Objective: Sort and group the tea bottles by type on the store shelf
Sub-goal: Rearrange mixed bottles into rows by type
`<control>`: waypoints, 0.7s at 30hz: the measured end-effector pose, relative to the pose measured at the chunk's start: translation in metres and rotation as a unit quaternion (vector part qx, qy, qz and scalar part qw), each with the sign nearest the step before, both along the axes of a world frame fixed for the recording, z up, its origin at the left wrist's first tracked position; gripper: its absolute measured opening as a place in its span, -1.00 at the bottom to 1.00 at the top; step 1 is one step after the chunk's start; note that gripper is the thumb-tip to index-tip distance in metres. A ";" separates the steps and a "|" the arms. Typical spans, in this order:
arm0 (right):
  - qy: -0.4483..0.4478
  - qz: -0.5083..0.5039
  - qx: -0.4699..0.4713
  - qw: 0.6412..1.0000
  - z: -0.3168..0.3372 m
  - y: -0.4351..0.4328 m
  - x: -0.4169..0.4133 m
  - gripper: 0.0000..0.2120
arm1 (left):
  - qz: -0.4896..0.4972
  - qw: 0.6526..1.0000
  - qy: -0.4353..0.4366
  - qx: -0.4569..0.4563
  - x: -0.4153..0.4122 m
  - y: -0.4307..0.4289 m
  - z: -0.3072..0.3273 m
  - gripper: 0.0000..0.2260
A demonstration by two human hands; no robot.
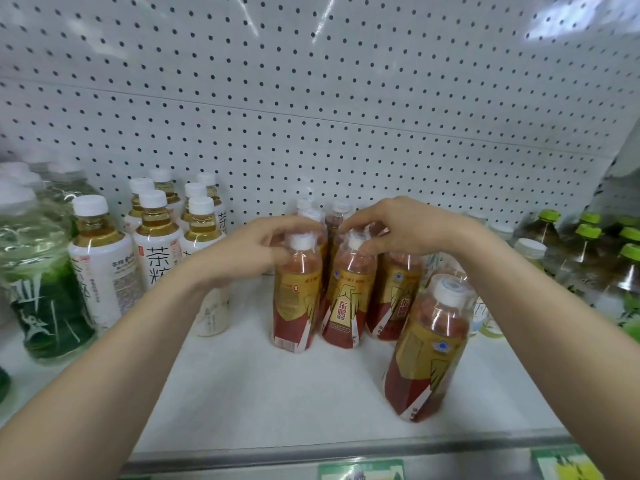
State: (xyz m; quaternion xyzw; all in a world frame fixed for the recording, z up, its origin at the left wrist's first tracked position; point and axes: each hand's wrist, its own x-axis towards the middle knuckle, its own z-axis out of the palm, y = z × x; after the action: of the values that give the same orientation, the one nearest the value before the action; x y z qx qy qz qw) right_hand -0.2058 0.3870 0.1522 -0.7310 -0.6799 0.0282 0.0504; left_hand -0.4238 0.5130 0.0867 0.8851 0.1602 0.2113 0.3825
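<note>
White shelf (242, 393) bears upright tea bottles (348, 306).

A white pegboard (346, 116) rises from the back edge of the shelf (242, 393), pierced all over with even rows of small dark round holes. A thin horizontal seam runs across it, and soft patches of glare lie on its upper part. Along the shelf's front edge runs a grey rail (242, 453) carrying two price tags. One price tag (360, 472) sits near the middle, white with a green border; the other (568, 462), green and yellow, is near the front right corner. The picture's lower edge cuts both, and their print is too blurred to read. At the left end stand large clear bottles (45, 289) with green labels and pale caps.
</note>
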 end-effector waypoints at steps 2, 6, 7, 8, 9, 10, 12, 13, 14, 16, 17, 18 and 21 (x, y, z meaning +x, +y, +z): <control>0.013 0.000 -0.005 1.000 0.001 -0.002 0.001 -0.59 | 0.026 0.998 -0.008 0.051 0.003 -0.002 0.002 -0.67; 0.019 -0.007 0.010 1.000 -0.002 -0.002 0.001 -0.62 | 0.110 0.981 -0.001 0.158 0.014 -0.003 -0.010 -0.56; 0.022 -0.013 0.018 1.000 -0.003 -0.002 0.002 -0.63 | 0.123 0.979 -0.006 0.162 0.014 -0.002 -0.011 -0.52; 0.024 -0.017 0.024 0.999 -0.004 -0.001 0.002 -0.64 | 0.118 0.981 -0.012 0.156 0.013 0.000 -0.011 -0.49; 0.024 -0.018 0.028 0.999 -0.005 0.000 0.002 -0.65 | 0.099 0.985 -0.014 0.140 0.010 0.003 -0.010 -0.46; 0.022 -0.015 0.028 0.999 -0.005 0.002 0.002 -0.65 | 0.076 0.989 -0.010 0.123 0.007 0.005 -0.010 -0.44; 0.019 -0.005 0.025 0.999 -0.005 0.004 0.001 -0.67 | 0.066 0.989 0.007 0.135 0.003 0.008 -0.013 -0.42; 0.021 0.001 0.025 0.999 -0.005 0.004 0.000 -0.68 | 0.079 0.985 0.014 0.153 0.003 0.009 -0.014 -0.42; 0.024 0.007 0.027 0.999 -0.005 0.005 -0.001 -0.69 | 0.095 0.981 0.014 0.166 0.004 0.009 -0.015 -0.41; 0.037 0.021 0.028 0.999 -0.005 0.007 -0.003 -0.69 | 0.111 0.979 -0.004 0.169 0.006 0.007 -0.015 -0.43; 0.045 0.029 0.028 0.998 -0.005 0.007 -0.004 -0.69 | 0.108 0.980 -0.016 0.166 0.006 0.006 -0.016 -0.46; 0.052 0.037 0.027 0.998 -0.004 0.008 -0.006 -0.67 | 0.101 0.981 -0.025 0.163 0.007 0.006 -0.016 -0.48; 0.057 0.039 0.019 0.997 -0.003 0.010 -0.010 -0.65 | 0.088 0.986 -0.044 0.136 0.005 0.009 -0.017 -0.49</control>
State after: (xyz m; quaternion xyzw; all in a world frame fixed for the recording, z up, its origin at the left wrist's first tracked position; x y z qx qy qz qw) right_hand -0.2159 0.3967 0.1491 -0.7002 -0.7041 0.0594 0.1020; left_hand -0.4183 0.5222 0.0693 0.9015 0.1899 0.3022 0.2449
